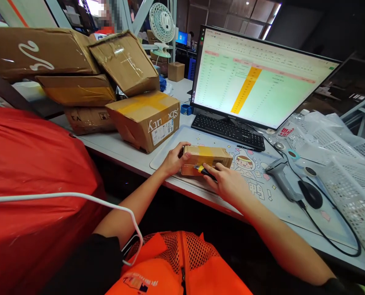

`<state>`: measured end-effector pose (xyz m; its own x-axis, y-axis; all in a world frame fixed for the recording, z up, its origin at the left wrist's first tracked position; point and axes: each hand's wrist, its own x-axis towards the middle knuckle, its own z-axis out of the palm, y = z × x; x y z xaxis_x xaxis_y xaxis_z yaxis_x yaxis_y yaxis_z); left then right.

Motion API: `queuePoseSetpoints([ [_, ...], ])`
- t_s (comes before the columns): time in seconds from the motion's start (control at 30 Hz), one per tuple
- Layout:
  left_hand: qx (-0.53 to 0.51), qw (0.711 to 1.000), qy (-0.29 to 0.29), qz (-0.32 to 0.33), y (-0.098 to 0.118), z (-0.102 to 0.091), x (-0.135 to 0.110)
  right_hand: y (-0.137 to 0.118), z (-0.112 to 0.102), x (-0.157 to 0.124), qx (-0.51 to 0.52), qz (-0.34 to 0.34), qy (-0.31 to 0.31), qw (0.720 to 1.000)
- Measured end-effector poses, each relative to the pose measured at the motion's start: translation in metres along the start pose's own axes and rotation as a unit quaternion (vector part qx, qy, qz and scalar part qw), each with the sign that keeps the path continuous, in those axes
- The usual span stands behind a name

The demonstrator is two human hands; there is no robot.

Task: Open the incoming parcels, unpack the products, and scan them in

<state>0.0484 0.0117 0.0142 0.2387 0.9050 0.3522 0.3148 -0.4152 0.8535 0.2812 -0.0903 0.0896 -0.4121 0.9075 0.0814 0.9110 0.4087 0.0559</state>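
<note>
A small brown cardboard box point(213, 152) with yellow tape across it rests on the printed desk mat point(250, 168) near the desk's front edge. My left hand point(175, 159) grips the box's left end, thumb toward the near side and fingers over the far side. In my right hand point(227, 180) is a yellow and black utility knife point(203, 170), its tip against the near face of the box. How far the blade enters the cardboard is too small to tell.
Larger taped boxes point(142, 119) are stacked at the left. Behind the mat stand a keyboard point(228, 132) and a monitor point(259, 78). A barcode scanner point(282, 180), a mouse point(310, 194) and white plastic baskets point(348, 196) occupy the right. A white cable point(78, 195) crosses at left.
</note>
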Motion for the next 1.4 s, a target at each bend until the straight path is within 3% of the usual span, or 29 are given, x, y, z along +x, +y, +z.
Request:
queuePoseSetpoints([
  [0.2, 0.007, 1.000, -0.006, -0.003, 0.002, -0.002, 0.000, 0.045, 0.000, -0.028, -0.064, 0.089, -0.021, 0.994],
  [0.37, -0.016, 1.000, 0.003, -0.010, -0.004, -0.003, 0.001, 0.121, 0.011, -0.067, -0.081, 0.282, -0.004, 0.956],
  [0.43, -0.023, 1.000, -0.002, -0.016, -0.006, -0.004, 0.007, 0.144, 0.018, -0.082, -0.016, 0.319, 0.020, 0.947],
  [0.53, -0.009, 0.999, -0.034, -0.035, -0.005, -0.006, 0.023, 0.152, 0.026, -0.095, 0.195, 0.321, 0.048, 0.925],
  [0.67, 0.022, 0.999, -0.028, -0.006, -0.002, -0.015, 0.039, 0.133, 0.023, -0.085, 0.477, 0.287, 0.013, 0.830],
  [0.8, -0.048, 0.995, -0.082, 0.002, -0.007, -0.021, 0.034, 0.130, 0.019, -0.059, 0.580, 0.235, -0.008, 0.780],
  [0.93, -0.068, 0.990, -0.103, -0.073, -0.014, -0.016, 0.025, 0.142, 0.028, -0.023, 0.634, 0.226, -0.034, 0.738],
  [1.0, -0.079, 0.986, -0.113, -0.092, -0.014, -0.013, 0.025, 0.147, 0.033, -0.003, 0.615, 0.253, -0.023, 0.747],
  [1.17, -0.059, 0.986, -0.136, -0.080, -0.012, -0.013, 0.028, 0.147, 0.037, 0.030, 0.513, 0.287, 0.026, 0.809],
  [1.3, -0.040, 0.987, -0.142, -0.071, -0.017, -0.015, 0.028, 0.143, 0.037, 0.033, 0.501, 0.248, 0.015, 0.829],
  [1.4, -0.046, 0.986, -0.143, -0.070, -0.017, -0.015, 0.027, 0.141, 0.036, 0.030, 0.495, 0.276, 0.018, 0.824],
])
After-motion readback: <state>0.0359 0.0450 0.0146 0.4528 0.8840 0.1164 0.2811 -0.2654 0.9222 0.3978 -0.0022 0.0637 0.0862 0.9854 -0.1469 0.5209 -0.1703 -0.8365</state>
